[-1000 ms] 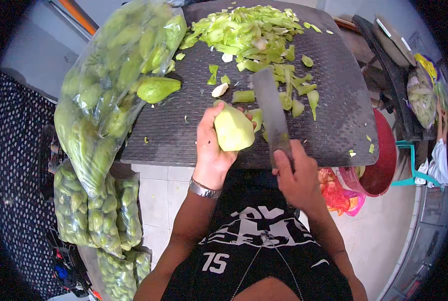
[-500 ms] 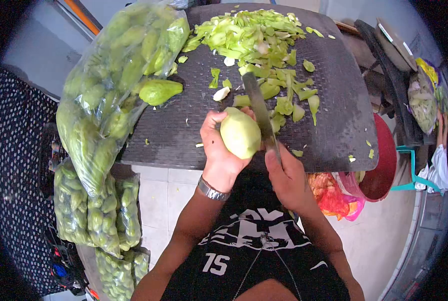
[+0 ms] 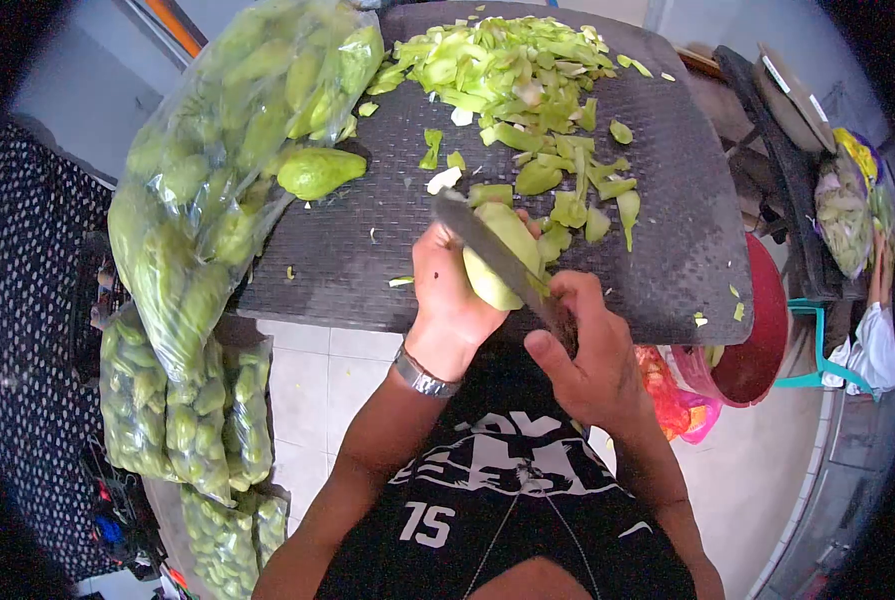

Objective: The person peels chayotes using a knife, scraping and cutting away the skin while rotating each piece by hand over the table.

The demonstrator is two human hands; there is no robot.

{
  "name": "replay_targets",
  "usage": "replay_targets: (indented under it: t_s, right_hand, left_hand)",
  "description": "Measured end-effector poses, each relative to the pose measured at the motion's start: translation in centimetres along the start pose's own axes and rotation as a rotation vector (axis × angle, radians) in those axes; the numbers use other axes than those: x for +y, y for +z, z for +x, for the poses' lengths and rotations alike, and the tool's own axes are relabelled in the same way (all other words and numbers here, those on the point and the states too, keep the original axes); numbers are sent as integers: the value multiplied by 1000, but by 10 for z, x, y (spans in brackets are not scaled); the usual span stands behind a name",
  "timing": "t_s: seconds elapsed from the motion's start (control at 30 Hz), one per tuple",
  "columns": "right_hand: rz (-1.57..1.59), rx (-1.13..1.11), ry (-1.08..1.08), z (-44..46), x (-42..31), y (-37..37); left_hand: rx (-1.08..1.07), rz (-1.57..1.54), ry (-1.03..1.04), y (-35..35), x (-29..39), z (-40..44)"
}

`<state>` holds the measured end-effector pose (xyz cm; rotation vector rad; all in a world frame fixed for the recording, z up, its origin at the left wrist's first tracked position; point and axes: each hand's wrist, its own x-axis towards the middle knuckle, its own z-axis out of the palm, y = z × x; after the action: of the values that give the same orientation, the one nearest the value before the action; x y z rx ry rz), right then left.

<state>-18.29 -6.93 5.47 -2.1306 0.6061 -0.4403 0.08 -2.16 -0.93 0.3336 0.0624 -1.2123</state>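
My left hand (image 3: 451, 290), with a metal watch at its wrist, is wrapped round a peeled pale green chayote (image 3: 489, 281) near the table's front edge. In my right hand (image 3: 592, 355) is the handle of a broad knife (image 3: 492, 248). Its blade lies slantwise across the top of the chayote, the tip pointing up and left. Beyond my hands, cut green peelings (image 3: 567, 209) are scattered, with a large heap of peelings (image 3: 507, 65) at the back. One unpeeled chayote (image 3: 319, 173) rests on the table to the left.
A big clear bag of chayotes (image 3: 207, 170) covers the left side of the dark table (image 3: 677, 180). More filled bags (image 3: 167, 400) stand below left. At right are a red bucket (image 3: 757, 330), a teal stool (image 3: 822, 345) and another person's arm (image 3: 876, 268).
The knife has swung from upright, right of the chayote, to slanting across its top. My left hand and the chayote have shifted slightly right.
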Motion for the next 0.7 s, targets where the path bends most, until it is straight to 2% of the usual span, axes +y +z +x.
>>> replay_targets:
  t_s: [0.13,0.17,0.27,0.37,0.7]
  right_hand:
    - [99,-26,-37,-4,16,6]
    - [93,-35,-61,-4,18,7]
    - [155,-22,-47,0,23,13]
    - [314,-18,23,2,24,19]
    - [381,-80,-8,5,38,26]
  left_hand:
    - [-73,97,-22,6,2,1]
    - [22,77,-43,10,1,-2]
    - [70,183,10,7,-3,0]
    - [85,143,9,0,-3,4]
    - [95,141,37,-5,-5,4]
